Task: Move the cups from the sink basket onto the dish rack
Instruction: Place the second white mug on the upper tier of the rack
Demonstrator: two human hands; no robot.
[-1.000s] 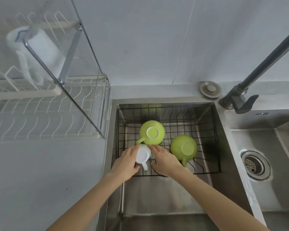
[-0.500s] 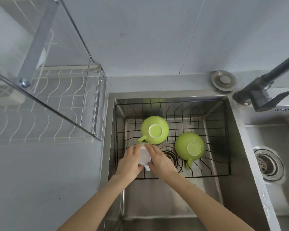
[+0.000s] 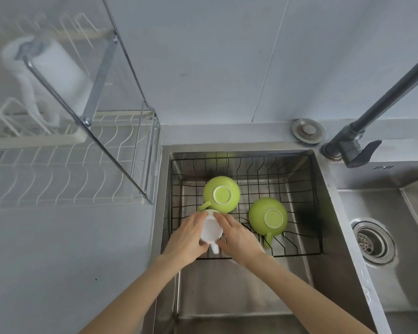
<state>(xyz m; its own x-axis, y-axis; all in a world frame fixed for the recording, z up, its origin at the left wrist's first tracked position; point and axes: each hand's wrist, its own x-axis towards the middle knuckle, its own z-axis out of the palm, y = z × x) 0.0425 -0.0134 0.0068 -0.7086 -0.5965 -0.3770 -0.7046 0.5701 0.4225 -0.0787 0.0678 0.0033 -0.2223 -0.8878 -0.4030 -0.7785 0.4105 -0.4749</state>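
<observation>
Sink (image 3: pixel 323 237), steel, is the landmark. Dish rack (image 3: pixel 65 174), white wire, sits on the surface just left of the sink; a white cup (image 3: pixel 56 75) is already up on its upper tier, blurred. Black wire sink basket (image 3: pixel 299 189) sits inside the sink, far half. Two green cups upside down in the basket: one (image 3: pixel 221 194) toward the sink's far left, one (image 3: pixel 267 216) near its middle. Small white cup (image 3: pixel 211 229) at the basket's near-left corner, handle pointing toward the person. Left hand (image 3: pixel 187 239) and right hand (image 3: pixel 239 239) flank it, fingers (image 3: pixel 221 219) wrapped on both sides, gripping the cup between them.
</observation>
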